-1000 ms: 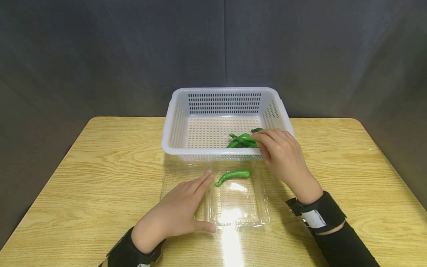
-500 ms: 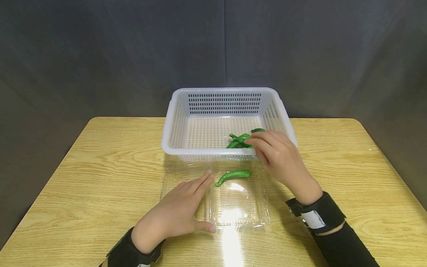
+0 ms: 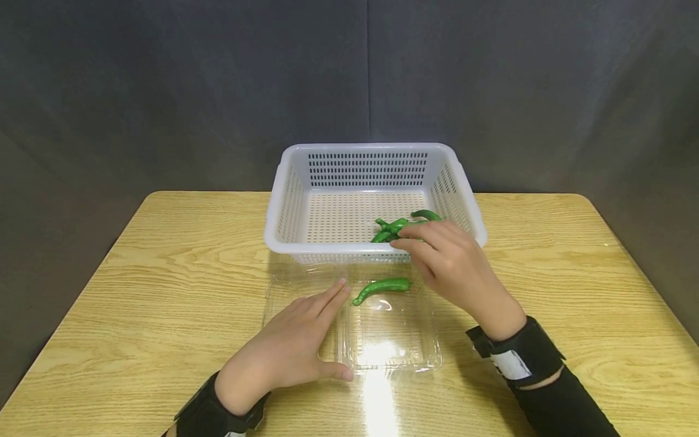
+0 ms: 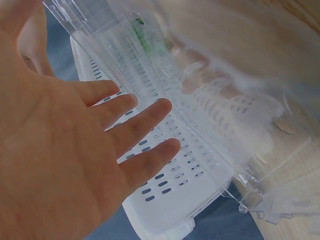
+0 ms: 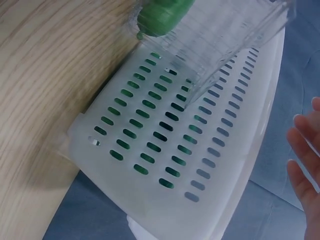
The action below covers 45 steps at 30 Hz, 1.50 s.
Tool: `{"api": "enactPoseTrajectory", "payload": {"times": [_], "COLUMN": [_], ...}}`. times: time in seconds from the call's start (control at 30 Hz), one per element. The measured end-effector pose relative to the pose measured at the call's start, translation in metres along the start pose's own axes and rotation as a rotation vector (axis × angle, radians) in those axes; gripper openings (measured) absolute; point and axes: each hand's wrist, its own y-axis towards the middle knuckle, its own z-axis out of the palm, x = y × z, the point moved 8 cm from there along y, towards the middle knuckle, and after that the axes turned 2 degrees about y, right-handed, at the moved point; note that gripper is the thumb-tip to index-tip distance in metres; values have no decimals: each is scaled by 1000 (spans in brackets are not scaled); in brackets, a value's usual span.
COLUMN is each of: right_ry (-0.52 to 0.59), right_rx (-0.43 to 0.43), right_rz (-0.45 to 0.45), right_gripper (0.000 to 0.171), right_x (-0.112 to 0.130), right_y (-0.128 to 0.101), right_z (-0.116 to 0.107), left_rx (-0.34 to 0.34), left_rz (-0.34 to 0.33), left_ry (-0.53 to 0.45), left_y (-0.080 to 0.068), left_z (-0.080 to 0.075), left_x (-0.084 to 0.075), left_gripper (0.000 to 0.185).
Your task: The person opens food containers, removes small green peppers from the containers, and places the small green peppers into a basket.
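A clear hinged plastic clamshell box [image 3: 390, 328] lies unfolded on the table, with one green chili pepper [image 3: 382, 287] in its right half. My left hand [image 3: 289, 340] rests over the hinge side, its fingers straight, as the left wrist view also shows. Several more green chili peppers [image 3: 386, 230] are heaped in the front right corner of a white slotted basket [image 3: 327, 248]. Over that corner reaches my right hand [image 3: 455, 261], bent fingers above the peppers and partly covering them. In the right wrist view, the visible fingers [image 5: 303, 145] hold nothing; the thumb is out of sight.
The basket stands directly behind the box, its front wall [image 5: 165, 135] close to the box's rear edge. A wooden table [image 3: 153, 291] extends on both sides. A dark grey curtain-like backdrop [image 3: 218, 91] rises behind the table.
My right hand has shifted left and slightly toward me over the basket's front rim. More of the dark pepper at the back of the heap now shows. My left hand stays put.
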Motion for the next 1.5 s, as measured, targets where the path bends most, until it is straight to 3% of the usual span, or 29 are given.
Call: {"api": "enactPoseTrajectory", "payload": {"times": [0.67, 0.8, 0.97, 1.17, 1.5], "right_ry": [15, 19, 37, 29, 19], "right_rx": [63, 75, 99, 154, 189], "right_rz": [-32, -32, -27, -9, -3], "right_gripper": [14, 16, 31, 16, 20], "right_x": [13, 14, 16, 18, 21], "right_y": [4, 4, 4, 3, 2], "right_z": [3, 6, 9, 14, 19], "left_rx": [-6, -10, -5, 0, -7], "left_rz": [1, 3, 3, 1, 6], "left_ry": [10, 16, 11, 4, 3], "left_y": [0, 0, 0, 0, 0], "left_z": [0, -1, -1, -1, -1], "left_x": [0, 0, 0, 0, -1], "left_gripper": [117, 117, 116, 116, 116]}}
